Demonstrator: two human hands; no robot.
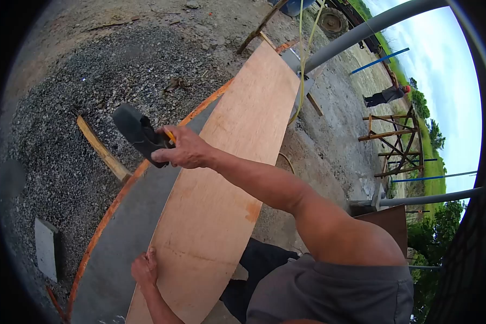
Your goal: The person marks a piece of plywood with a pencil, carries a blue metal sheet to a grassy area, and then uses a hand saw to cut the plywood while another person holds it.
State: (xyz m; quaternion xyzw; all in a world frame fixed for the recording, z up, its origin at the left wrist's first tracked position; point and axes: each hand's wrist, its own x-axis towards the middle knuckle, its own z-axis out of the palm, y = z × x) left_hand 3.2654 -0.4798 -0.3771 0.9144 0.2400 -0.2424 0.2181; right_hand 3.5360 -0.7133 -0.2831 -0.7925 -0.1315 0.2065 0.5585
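My right hand [184, 148] is closed on a black shoe-like object [132, 127], held out past the left edge of the long plywood sheet [221, 178]. A yellow-orange pencil [170, 135] pokes out between the fingers of that hand. Lower down, my left hand [146, 267] rests at the sheet's left edge, thumb on the top face and fingers curled at the side. The plywood runs from near my body to the far end and overlaps a grey panel with an orange rim [132, 227].
Gravel [92, 81] spreads on the left, with a wooden stick [103, 148] and a concrete block [47, 248]. A yellow hose [303, 54] crosses near a grey pipe [362, 35]. A timber trestle [397, 140] and a person in a red hard hat [389, 94] stand at the right.
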